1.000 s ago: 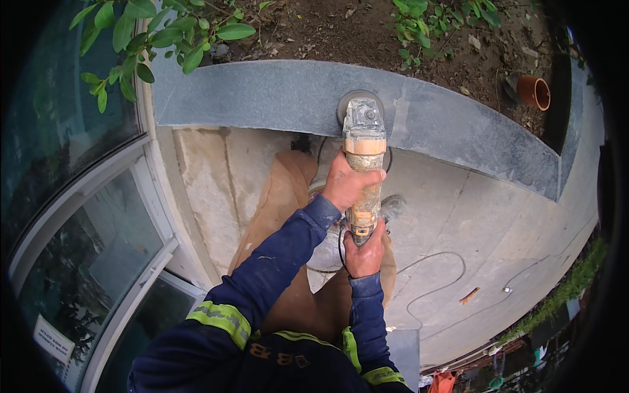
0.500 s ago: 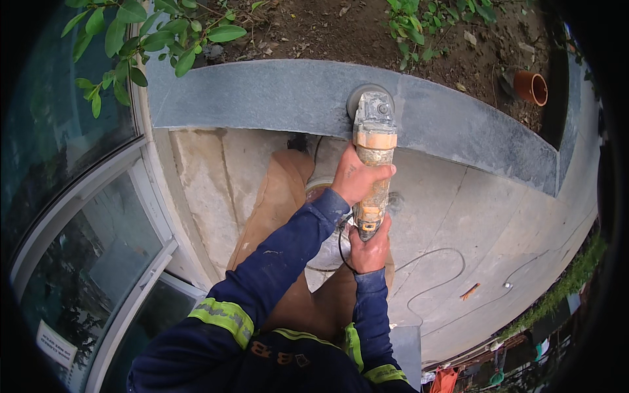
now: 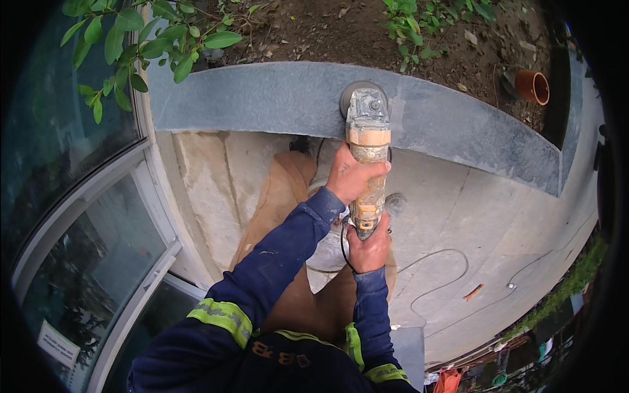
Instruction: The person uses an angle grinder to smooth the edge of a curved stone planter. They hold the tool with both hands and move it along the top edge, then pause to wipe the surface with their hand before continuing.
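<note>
Overhead view, wide fisheye, dark round rim: a person w/ both bare hands on a dusty power tool [image 3: 369,137], orange & grey, pointing away from the body. Its grey round disc [image 3: 348,95] sits over the top of a long grey stone ledge [image 3: 249,98], approx. mid-length; can't tell if it's pressing.

L hand [image 3: 350,173]: grip closed round the tool's barrel, just behind the orange collar, thumb across the top. R hand [image 3: 370,247]: grip wrapped round the narrow rear end, nearer the body. Dark cord [image 3: 343,245] hangs beside the R hand.

Sleeves [image 3: 278,252] navy w/ yellow-green bands; trousers [image 3: 278,196] tan. Btwn the legs, a round container [image 3: 324,255], partly hidden.

Beyond the ledge: brown soil bed [image 3: 308,33] w/ leafy plants; orange-brown pot [image 3: 532,88] tipped on its side, far R. Leafy branch [image 3: 154,49] hangs top L; glass door/window [image 3: 98,262] w/ pale frame below it. R side: pale paved floor [image 3: 445,209] w/ thin looping cable [image 3: 466,262] & small orange bit [image 3: 473,291] nearby.
</note>
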Demonstrator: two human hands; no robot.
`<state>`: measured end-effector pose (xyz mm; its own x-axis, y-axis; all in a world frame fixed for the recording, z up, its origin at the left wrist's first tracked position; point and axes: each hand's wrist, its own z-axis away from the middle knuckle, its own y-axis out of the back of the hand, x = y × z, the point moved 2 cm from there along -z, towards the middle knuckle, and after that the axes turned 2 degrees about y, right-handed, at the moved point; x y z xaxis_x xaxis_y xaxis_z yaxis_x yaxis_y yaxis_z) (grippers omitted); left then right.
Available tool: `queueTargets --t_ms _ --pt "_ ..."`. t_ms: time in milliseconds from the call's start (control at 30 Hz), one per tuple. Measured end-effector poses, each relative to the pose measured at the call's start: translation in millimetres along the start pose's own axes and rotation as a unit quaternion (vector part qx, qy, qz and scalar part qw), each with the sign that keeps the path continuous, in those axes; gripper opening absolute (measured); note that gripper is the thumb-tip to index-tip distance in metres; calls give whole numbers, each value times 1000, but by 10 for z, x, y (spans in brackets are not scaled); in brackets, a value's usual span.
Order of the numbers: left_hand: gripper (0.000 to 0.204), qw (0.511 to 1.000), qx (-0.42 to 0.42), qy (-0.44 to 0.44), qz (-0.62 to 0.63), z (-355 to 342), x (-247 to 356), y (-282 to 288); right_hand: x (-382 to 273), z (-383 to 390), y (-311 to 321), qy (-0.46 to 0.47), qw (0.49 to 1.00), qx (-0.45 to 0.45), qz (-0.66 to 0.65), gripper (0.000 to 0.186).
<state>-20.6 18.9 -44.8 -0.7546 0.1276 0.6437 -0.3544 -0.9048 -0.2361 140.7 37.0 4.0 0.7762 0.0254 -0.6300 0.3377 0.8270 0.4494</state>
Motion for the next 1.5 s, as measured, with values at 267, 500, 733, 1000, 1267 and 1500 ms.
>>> queueTargets --t_ms 267,500,733,1000,1267,1500 --pt "48 1000 -6 -9 -13 -8 -93 -55 77 57 -4 20 999 23 -15 75" --pt "49 1000 5 -19 2 13 -54 18 -31 54 4 32 999 16 14 75" --pt "49 1000 -10 1 -5 -72 -24 -35 -25 -17 16 4 1000 13 0 75" --pt "49 1000 -5 -28 -12 -51 -26 -75 8 23 23 27 999 30 4 75" --pt "52 1000 -16 20 5 -15 39 -5 -31 3 24 21 1000 3 4 77" --pt "54 1000 -21 -15 -14 -182 -16 -105 -24 -91 21 10 1000 30 2 78"
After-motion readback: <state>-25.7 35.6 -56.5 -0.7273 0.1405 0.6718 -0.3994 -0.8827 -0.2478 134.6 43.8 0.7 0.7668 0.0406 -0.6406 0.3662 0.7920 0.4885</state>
